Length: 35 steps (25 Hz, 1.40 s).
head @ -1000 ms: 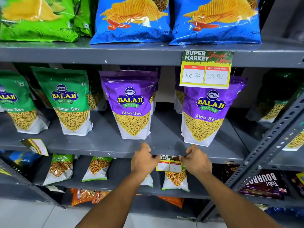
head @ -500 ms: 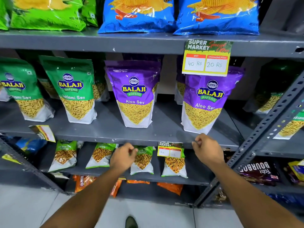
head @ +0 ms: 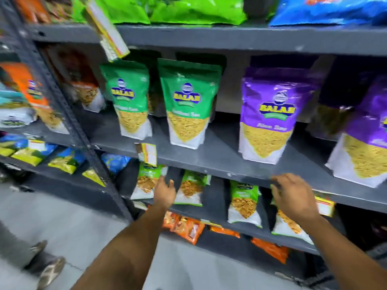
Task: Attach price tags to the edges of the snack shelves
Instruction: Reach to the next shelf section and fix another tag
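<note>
So far I count three price tags up: one hanging off the top shelf edge (head: 209, 36) at (head: 109, 34), one on the middle shelf (head: 209, 164) at (head: 147, 152), one by my right hand (head: 293, 197) at (head: 324, 206). Both that and my left hand (head: 166, 192) are loosely open, holding nothing I can see. Other edges look untagged.

Price tag (head: 325, 206) half hidden behind right hand (head: 294, 197); print blurred.
</note>
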{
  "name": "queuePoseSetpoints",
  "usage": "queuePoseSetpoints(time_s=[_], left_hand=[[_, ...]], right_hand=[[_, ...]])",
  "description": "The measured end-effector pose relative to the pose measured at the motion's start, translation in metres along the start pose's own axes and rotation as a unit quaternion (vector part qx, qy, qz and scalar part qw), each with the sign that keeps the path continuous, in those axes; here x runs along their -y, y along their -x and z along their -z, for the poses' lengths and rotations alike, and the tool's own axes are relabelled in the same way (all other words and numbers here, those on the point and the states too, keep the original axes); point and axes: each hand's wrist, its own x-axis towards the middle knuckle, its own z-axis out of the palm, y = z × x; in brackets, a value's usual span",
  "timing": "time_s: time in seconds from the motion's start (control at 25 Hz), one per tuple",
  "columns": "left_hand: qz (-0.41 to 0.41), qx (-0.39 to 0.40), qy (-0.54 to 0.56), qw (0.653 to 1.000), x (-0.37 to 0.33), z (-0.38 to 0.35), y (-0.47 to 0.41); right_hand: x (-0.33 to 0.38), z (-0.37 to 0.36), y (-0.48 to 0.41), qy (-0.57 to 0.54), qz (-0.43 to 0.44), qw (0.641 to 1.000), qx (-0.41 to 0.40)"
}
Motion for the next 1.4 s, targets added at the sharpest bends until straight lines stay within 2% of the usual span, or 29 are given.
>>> queuePoseSetpoints(time_s=[0.16,0.28,0.44,0.56,0.72,0.8,0.88,0.96,1.08,1.2,1.4], left_hand=[[0.030,0.050,0.051,0.997,0.040,0.063,-0.080],[0.063,0.080,0.122,0.987,0.051,0.093,-0.121],[0.049,0.053,0.272,0.960,0.035,0.106,-0.122],[0.067,0.092,0.331,0.937,0.031,0.103,-0.120],[0.140,0.089,0.400,0.901,0.031,0.101,-0.127],[0.140,0.082,0.406,0.900,0.031,0.105,-0.125],[0.090,0.066,0.362,0.925,0.038,0.112,-0.122],[0.007,0.054,0.291,0.955,0.050,0.123,-0.123],[-0.094,0.039,0.165,0.981,0.055,0.137,-0.133],[-0.105,0.035,0.069,0.992,0.052,0.142,-0.147],[-0.150,0.030,-0.043,0.987,0.049,0.150,-0.155]], right_hand=[[0.125,-0.035,-0.047,-0.016,0.003,1.000,0.009],[0.217,-0.053,-0.082,-0.006,0.080,0.996,0.025],[0.313,-0.071,-0.118,0.004,0.183,0.982,0.039],[0.352,-0.088,-0.124,0.056,0.219,0.971,0.075],[0.373,-0.094,-0.131,0.091,0.220,0.969,0.061],[0.372,-0.095,-0.130,0.096,0.225,0.968,0.060],[0.363,-0.099,-0.119,0.034,0.184,0.981,0.052],[0.350,-0.106,-0.099,-0.045,0.106,0.992,0.056],[0.342,-0.123,-0.082,-0.049,0.031,0.989,0.138],[0.351,-0.132,-0.085,-0.031,-0.015,0.984,0.176],[0.361,-0.136,-0.096,-0.007,-0.099,0.979,0.178]])
